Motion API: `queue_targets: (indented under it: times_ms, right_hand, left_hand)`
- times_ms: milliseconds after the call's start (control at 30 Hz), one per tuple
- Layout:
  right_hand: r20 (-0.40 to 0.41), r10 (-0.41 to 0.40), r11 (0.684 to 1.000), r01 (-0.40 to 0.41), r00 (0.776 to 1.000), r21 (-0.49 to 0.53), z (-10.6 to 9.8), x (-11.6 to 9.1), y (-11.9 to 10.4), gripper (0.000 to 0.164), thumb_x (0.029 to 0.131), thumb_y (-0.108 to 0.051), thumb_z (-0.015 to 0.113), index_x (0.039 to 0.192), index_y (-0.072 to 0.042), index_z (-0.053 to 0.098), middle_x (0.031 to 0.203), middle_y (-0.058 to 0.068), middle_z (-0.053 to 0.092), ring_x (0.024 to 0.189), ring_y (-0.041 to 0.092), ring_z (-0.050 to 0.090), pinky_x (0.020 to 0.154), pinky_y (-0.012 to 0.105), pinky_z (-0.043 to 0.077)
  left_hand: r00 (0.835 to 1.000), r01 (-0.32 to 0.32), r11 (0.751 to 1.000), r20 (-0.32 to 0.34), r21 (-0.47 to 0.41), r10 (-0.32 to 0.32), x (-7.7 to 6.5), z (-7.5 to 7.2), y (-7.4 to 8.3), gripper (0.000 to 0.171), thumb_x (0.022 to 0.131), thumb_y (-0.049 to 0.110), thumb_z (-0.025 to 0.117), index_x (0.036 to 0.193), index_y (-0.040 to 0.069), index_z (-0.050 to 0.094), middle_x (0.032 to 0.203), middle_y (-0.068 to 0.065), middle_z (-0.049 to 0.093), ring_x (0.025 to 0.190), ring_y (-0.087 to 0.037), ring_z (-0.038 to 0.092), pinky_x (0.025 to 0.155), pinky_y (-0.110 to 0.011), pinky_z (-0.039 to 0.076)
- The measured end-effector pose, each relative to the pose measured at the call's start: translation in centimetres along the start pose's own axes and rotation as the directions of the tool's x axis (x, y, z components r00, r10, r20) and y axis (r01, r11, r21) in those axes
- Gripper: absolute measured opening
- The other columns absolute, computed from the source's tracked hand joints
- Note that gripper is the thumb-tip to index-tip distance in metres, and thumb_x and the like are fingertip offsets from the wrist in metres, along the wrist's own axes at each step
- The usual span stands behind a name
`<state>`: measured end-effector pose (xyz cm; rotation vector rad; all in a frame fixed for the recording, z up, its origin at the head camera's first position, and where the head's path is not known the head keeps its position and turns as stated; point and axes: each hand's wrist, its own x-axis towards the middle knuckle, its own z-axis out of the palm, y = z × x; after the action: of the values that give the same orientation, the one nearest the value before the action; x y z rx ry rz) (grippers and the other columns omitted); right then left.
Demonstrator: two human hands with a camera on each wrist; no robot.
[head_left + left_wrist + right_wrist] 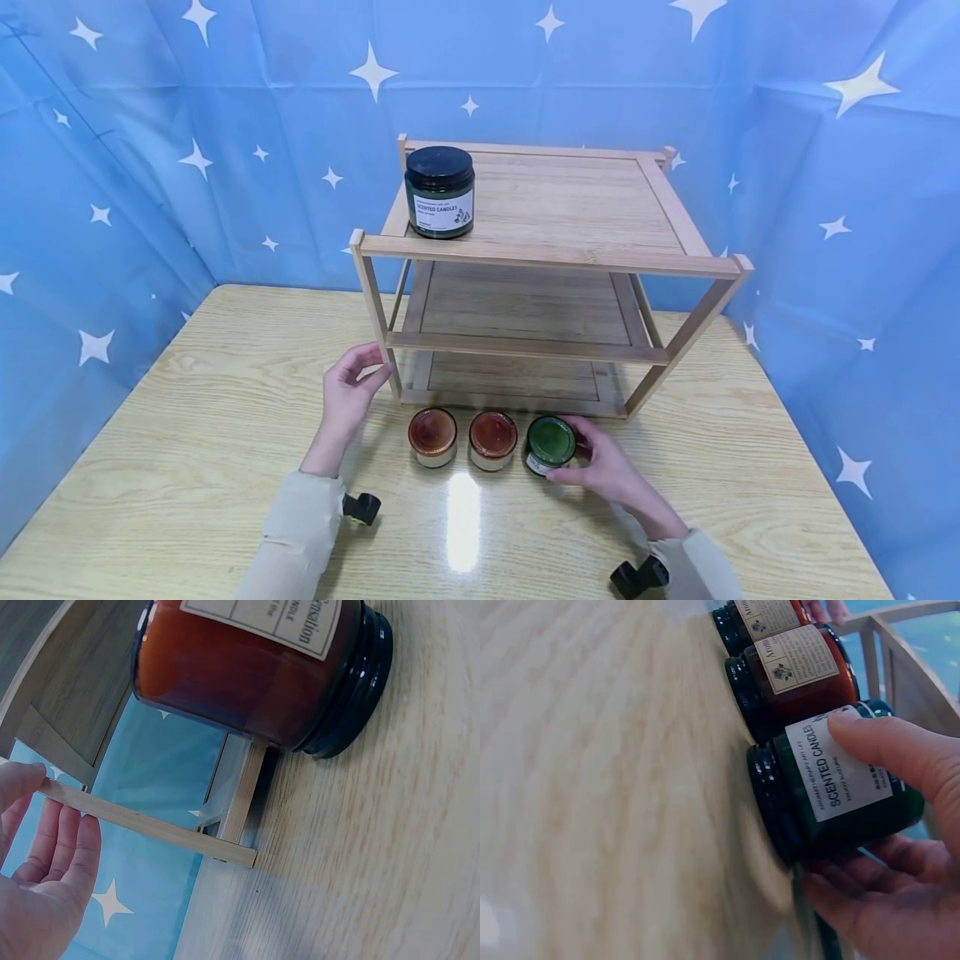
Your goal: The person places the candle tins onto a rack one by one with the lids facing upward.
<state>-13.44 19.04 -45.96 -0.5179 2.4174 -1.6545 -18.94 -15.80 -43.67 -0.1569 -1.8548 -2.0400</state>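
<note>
My left hand [352, 379] pinches the left front post [150, 826] of a wooden shelf rack, thumb on one side and fingers on the other. The right hand [600, 462] holds a green scented candle jar [836, 776], its thumb over the white label and its fingers around the far side. This jar stands upside down, its black lid at the tabletop. Left of it are two amber candle jars [492, 442] [432, 437], also lid-down, in a row before the rack.
The three-tier rack [543, 265] stands at the back of the wooden table [225, 417]. On its top tier, at the left, sits a larger dark green candle jar [441, 196], lid up. A blue star-patterned curtain [292, 100] hangs behind and at both sides.
</note>
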Motion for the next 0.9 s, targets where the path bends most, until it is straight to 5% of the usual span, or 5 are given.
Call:
queue_targets:
  times_ms: [133, 500, 900]
  right_hand:
    - [-0.017, -0.042, 0.999, 0.042, 0.999, -0.013, 0.1, 0.0, 0.3, 0.067, 0.066, -0.007, 0.083, 0.121, 0.009, 0.049, 0.113, 0.020, 0.058, 0.098, 0.016, 0.060, 0.089, 0.024, 0.051]
    - [-0.071, -0.103, 0.995, 0.102, 0.992, -0.017, 0.0, -0.1, 0.3, 0.063, 0.065, -0.006, 0.085, 0.117, 0.006, 0.053, 0.109, 0.017, 0.060, 0.094, 0.009, 0.060, 0.086, 0.023, 0.052]
    - [-0.173, -0.176, 0.983, 0.165, 0.969, -0.077, -1.1, 0.1, -3.1, 0.057, 0.065, -0.002, 0.084, 0.114, 0.004, 0.056, 0.103, 0.012, 0.063, 0.092, 0.007, 0.060, 0.083, 0.018, 0.052]
  left_hand:
    - [1.000, -0.002, 1.000, 0.002, -0.002, 0.002, 0.0, 0.0, 0.0, 0.035, 0.077, -0.020, 0.062, 0.098, 0.008, 0.067, 0.089, 0.008, 0.066, 0.086, -0.007, 0.063, 0.078, -0.021, 0.055]
    - [1.000, 0.002, 1.000, -0.001, 0.001, -0.002, -0.1, 0.1, 0.2, 0.031, 0.077, -0.020, 0.061, 0.100, -0.001, 0.064, 0.088, 0.007, 0.066, 0.085, -0.007, 0.062, 0.078, -0.021, 0.055]
    - [1.000, -0.011, 1.000, 0.001, -0.014, 0.011, 0.0, 0.0, 0.1, 0.036, 0.077, -0.020, 0.062, 0.098, 0.008, 0.068, 0.087, 0.008, 0.067, 0.084, -0.006, 0.062, 0.077, -0.020, 0.055]
